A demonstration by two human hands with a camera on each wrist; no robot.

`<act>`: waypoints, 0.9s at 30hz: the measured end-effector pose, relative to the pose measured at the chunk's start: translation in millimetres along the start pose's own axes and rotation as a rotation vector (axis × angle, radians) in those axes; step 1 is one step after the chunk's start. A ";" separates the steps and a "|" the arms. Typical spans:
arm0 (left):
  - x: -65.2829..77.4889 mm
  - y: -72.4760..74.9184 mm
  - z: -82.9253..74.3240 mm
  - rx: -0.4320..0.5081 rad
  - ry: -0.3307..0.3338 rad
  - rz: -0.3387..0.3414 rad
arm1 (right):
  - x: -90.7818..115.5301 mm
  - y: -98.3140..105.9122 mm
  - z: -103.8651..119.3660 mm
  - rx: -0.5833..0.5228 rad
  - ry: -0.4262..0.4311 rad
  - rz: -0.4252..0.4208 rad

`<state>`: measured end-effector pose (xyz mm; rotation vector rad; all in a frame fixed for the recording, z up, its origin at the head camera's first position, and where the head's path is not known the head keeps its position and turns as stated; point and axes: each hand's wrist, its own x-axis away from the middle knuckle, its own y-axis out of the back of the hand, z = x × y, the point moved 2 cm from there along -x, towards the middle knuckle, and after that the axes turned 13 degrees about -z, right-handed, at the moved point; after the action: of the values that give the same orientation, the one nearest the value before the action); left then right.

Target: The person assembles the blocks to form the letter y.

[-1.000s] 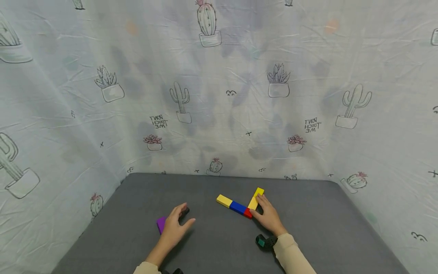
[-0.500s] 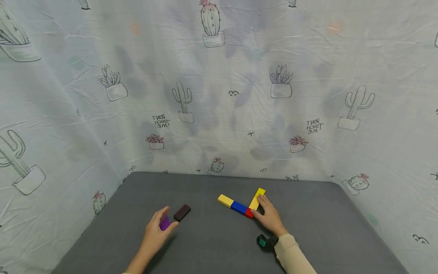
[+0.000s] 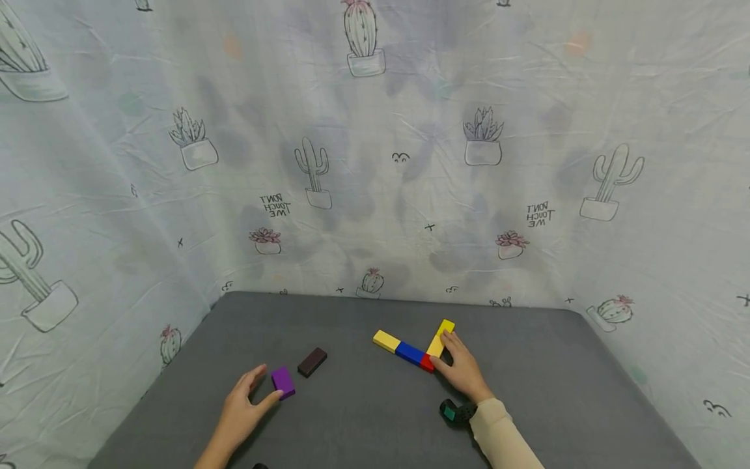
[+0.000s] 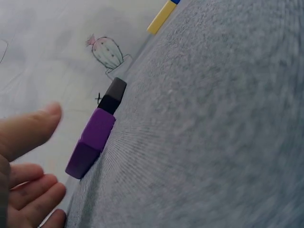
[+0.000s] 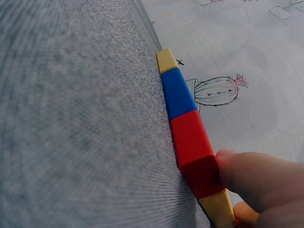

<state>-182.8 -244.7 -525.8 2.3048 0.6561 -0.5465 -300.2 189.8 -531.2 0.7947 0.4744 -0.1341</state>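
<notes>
My left hand (image 3: 239,405) is beside a purple block (image 3: 284,383), thumb and fingers spread. A gap shows between this hand and the block in the left wrist view. Just beyond the purple block lies a dark brown block (image 3: 312,362). On the right, a pale yellow block (image 3: 385,341), a blue block (image 3: 409,354) and a red block (image 3: 428,363) lie end to end. A yellow bar (image 3: 436,346), brighter at its far end, runs back from the red one. My right hand (image 3: 463,371) rests there, thumb touching the red block and fingertips on the yellow bar.
All the blocks lie on a grey cloth-covered table (image 3: 357,417). A pale curtain (image 3: 375,215) printed with cacti surrounds the table's back and sides. A black wrist device (image 3: 456,412) sits by the right sleeve.
My left hand has moved left and toward me, from over the dark brown block, past the purple block, uncovering both. The right hand has stayed on the red and yellow blocks.
</notes>
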 end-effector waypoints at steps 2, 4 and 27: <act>0.5 0.3 2.5 -0.024 0.007 0.022 | 0.1 0.4 0.6 -0.003 0.000 -0.001; 1.0 0.4 3.9 -0.040 0.008 0.036 | 0.1 0.6 1.1 -0.005 0.003 -0.003; -5.8 -3.8 1.8 -0.114 -0.059 0.156 | -1.6 -0.6 -0.9 0.011 0.015 0.001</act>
<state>-189.9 -245.3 -525.8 2.2014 0.4627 -0.4898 -302.1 189.9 -531.4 0.8068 0.4880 -0.1299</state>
